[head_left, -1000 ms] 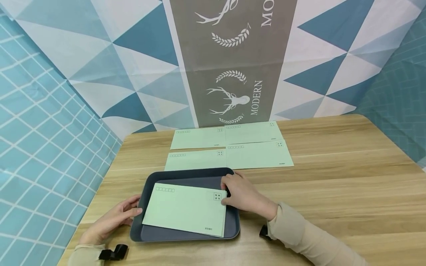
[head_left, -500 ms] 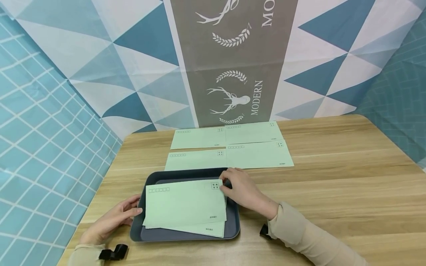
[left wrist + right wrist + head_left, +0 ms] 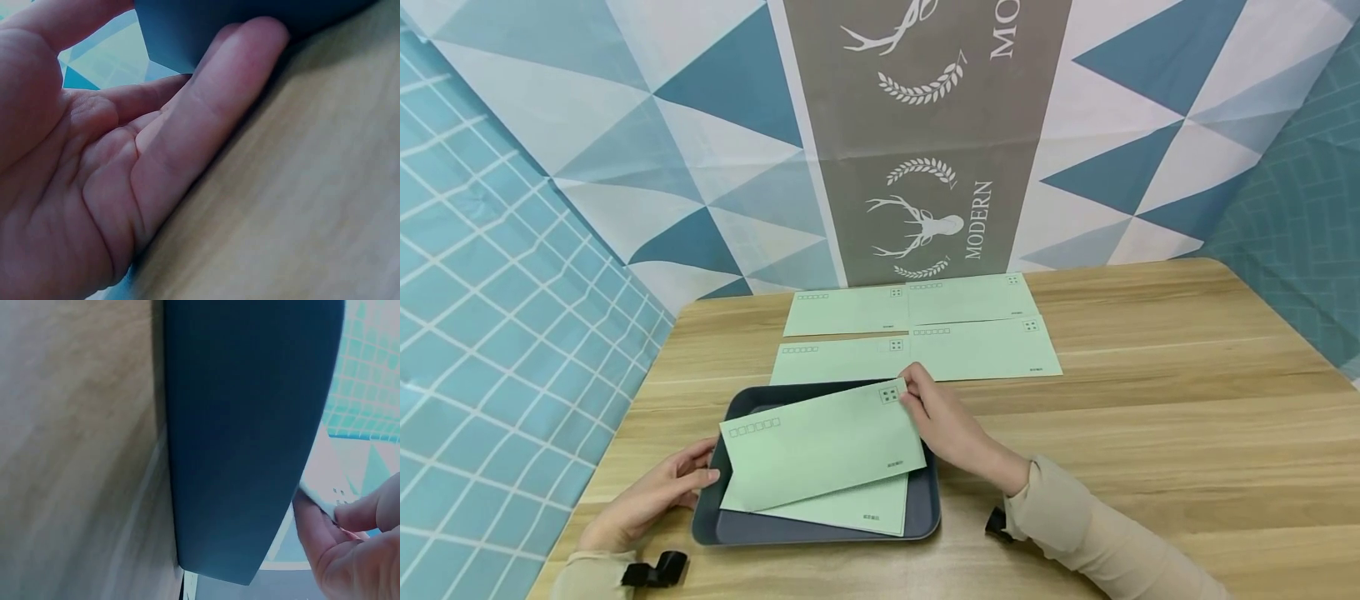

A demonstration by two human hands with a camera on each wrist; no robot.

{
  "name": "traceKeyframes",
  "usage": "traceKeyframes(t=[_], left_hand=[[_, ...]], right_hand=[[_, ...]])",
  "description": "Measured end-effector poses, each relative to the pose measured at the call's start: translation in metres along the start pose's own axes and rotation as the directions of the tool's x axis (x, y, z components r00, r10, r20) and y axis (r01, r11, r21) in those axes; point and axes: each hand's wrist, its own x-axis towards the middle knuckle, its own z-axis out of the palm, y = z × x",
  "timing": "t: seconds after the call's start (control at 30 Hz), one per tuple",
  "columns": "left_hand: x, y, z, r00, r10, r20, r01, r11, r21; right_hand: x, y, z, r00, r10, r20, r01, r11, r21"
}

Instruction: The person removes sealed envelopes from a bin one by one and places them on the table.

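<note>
In the head view my right hand (image 3: pixel 943 421) pinches a pale green envelope (image 3: pixel 823 450) by its upper right corner. That envelope is tilted, its right end raised, above a stack of similar envelopes (image 3: pixel 872 515) in a dark grey-blue tray (image 3: pixel 820 537). In the right wrist view, thumb and fingers (image 3: pixel 359 515) close on the envelope's edge beyond the tray's side wall (image 3: pixel 250 425). My left hand (image 3: pixel 658 492) rests against the tray's left side. The left wrist view shows its fairly straight fingers (image 3: pixel 212 94) touching the outer wall.
Several green envelopes lie flat in two rows behind the tray, such as the back right envelope (image 3: pixel 970 298) and the front right envelope (image 3: pixel 985 350). The wooden table (image 3: pixel 1150 400) extends to the right. A patterned cloth backdrop (image 3: pixel 925 125) stands behind it.
My right hand has taken the top envelope by its corner. It has lifted and turned it, the right end rising up and right, uncovering the stack below. My left hand stays put.
</note>
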Motion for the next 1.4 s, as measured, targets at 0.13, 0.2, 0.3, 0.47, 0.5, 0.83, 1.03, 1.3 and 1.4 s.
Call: traceKeyframes(t=[0.13, 0.2, 0.3, 0.47, 0.5, 0.83, 1.03, 1.3, 1.4], left_hand=[[0.000, 0.000, -0.001, 1.000, 0.002, -0.001, -0.002, 1.000, 0.004], [0.000, 0.000, -0.001, 1.000, -0.001, -0.005, 0.001, 1.000, 0.007], [0.000, -0.001, -0.001, 1.000, -0.006, -0.012, 0.006, 1.000, 0.012], [0.000, 0.000, 0.001, 1.000, 0.001, -0.009, -0.001, 1.000, 0.018], [0.001, 0.000, 0.001, 1.000, 0.004, -0.010, -0.003, 1.000, 0.016], [0.003, 0.001, 0.000, 0.999, 0.029, -0.020, -0.028, 0.999, 0.029], [-0.001, -0.003, 0.002, 0.999, 0.033, -0.015, -0.033, 0.999, 0.003], [0.000, -0.003, 0.002, 0.999, 0.034, -0.016, -0.034, 0.999, -0.003], [0.000, -0.001, 0.002, 0.999, 0.035, -0.018, -0.035, 0.999, 0.007]], right_hand=[[0.001, 0.000, -0.003, 0.999, 0.013, -0.031, -0.010, 0.995, 0.102], [0.002, -0.001, -0.005, 0.998, 0.035, -0.060, -0.026, 0.990, 0.142], [0.003, -0.001, -0.007, 0.992, 0.076, -0.097, -0.058, 0.983, 0.176], [0.004, 0.000, -0.012, 0.980, 0.130, -0.153, -0.099, 0.976, 0.195], [0.004, 0.000, -0.013, 0.977, 0.138, -0.166, -0.104, 0.975, 0.197], [0.003, 0.001, -0.025, 0.955, 0.199, -0.220, -0.161, 0.971, 0.179], [0.001, 0.005, -0.040, 0.939, 0.225, -0.261, -0.188, 0.969, 0.158], [-0.008, 0.021, -0.075, 0.915, 0.245, -0.322, -0.240, 0.969, 0.056], [-0.011, 0.027, -0.085, 0.908, 0.243, -0.343, -0.240, 0.969, 0.051]])
